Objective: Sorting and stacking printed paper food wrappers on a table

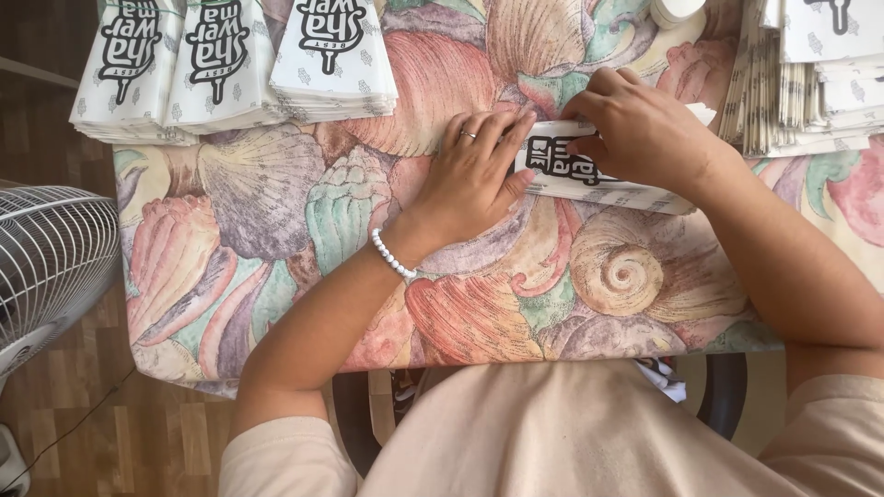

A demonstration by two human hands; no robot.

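Going left to right, with the shell-print tablecloth point(276, 230) as the reference point for everything. Just off its left edge there's a white fan point(46, 267) standing on the wood floor. Along the cloth's far left edge sit three neat stacks of printed paper bags point(230, 64), white with black lettering, which look like the finished ones.

Near the middle of the cloth, the left hand point(474, 170) lies flat and open, palm down, fingers spread, pressing the left end of a single paper bag point(599, 179). It isn't gripping anything, just pinning it. There's a ring on one finger and a white bead bracelet point(394, 256) on the wrist.

Right beside it, the right hand point(645, 129) is curled over the same bag, fingertips pinching or creasing its upper edge; I can't tell exactly how much it has hold of.

At the cloth's far right corner is another big pile of bags point(801, 83), looser and fanned out. So my guess is that a good chunk is folded and plenty is left.
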